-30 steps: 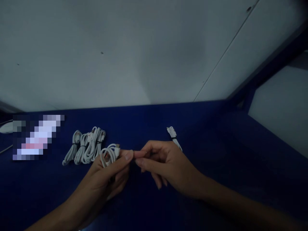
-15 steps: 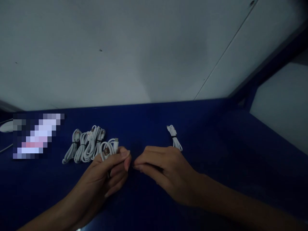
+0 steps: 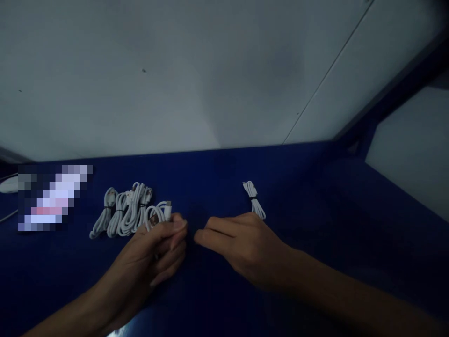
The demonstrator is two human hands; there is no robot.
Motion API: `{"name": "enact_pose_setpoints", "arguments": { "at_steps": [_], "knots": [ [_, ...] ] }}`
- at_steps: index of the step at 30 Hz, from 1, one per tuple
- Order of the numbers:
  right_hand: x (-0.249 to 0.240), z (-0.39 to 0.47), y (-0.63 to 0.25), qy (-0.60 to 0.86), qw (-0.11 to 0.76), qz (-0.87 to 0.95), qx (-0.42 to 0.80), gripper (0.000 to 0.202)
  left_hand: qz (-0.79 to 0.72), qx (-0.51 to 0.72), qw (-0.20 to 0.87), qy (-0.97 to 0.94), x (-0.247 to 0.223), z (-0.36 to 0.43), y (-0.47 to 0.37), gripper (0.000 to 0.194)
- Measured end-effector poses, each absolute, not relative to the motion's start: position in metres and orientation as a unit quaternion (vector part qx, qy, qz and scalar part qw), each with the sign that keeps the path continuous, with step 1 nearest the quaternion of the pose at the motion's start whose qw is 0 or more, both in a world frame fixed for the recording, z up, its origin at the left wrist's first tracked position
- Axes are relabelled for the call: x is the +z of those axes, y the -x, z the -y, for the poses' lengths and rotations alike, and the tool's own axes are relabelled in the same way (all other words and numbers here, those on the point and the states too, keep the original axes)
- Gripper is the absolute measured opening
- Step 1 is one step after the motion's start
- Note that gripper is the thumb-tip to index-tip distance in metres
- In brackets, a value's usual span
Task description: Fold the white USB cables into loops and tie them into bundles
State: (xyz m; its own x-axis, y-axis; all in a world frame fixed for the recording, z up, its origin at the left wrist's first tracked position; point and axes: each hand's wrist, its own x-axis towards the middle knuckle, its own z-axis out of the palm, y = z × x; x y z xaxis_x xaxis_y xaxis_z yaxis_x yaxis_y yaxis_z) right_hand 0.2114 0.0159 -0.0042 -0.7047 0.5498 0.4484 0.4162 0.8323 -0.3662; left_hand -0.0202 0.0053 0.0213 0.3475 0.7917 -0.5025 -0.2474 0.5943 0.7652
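My left hand (image 3: 163, 245) is closed around a coiled white cable (image 3: 159, 213), whose loops and connector stick up above the thumb. Just to the right, my right hand (image 3: 238, 241) has its fingers pressed together, its fingertips a short gap from the left ones; whatever it may pinch is hidden. Several white cable bundles (image 3: 129, 213) with dark ties lie side by side behind and left of my left hand. A single tied white cable (image 3: 254, 199) lies just beyond my right hand.
The blue table (image 3: 196, 182) meets a pale grey panel (image 3: 175, 84) at the back. At the far left are a pixelated bright object (image 3: 58, 199) and a white device (image 3: 9, 185) with a cord. A blue frame bar (image 3: 389, 105) slants up on the right.
The thumb and index finger of my right hand have drawn closer together, and that hand has turned slightly. My left hand has moved a little, still holding the cable.
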Motion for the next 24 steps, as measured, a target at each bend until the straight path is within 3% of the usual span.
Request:
{"name": "enact_pose_setpoints", "arguments": {
  "at_steps": [3,8,12,16,24],
  "knots": [
    [-0.0052,-0.0168,-0.2115,0.263,0.284,0.915,0.114,0.038,-0.445,0.33,0.78,-0.292,0.0247,-0.0072,0.0207,0.041],
    [-0.0025,-0.0159,-0.21,0.343,0.333,0.871,0.113,0.02,-0.414,0.314,0.809,-0.276,0.0289,-0.0089,0.021,0.044],
    [-0.0032,-0.0192,-0.2103,0.285,0.373,0.876,0.109,0.021,-0.4,0.294,0.82,-0.286,0.0262,-0.0076,0.0236,0.043],
    [-0.003,-0.0216,-0.2098,0.236,0.403,0.872,0.147,0.021,-0.407,0.271,0.818,-0.303,0.025,-0.0077,0.0245,0.047],
    [0.0045,-0.0136,-0.2076,0.292,0.415,0.819,0.267,0.011,-0.433,0.271,0.792,-0.334,0.0215,-0.0101,0.0235,0.048]
  ]
}}
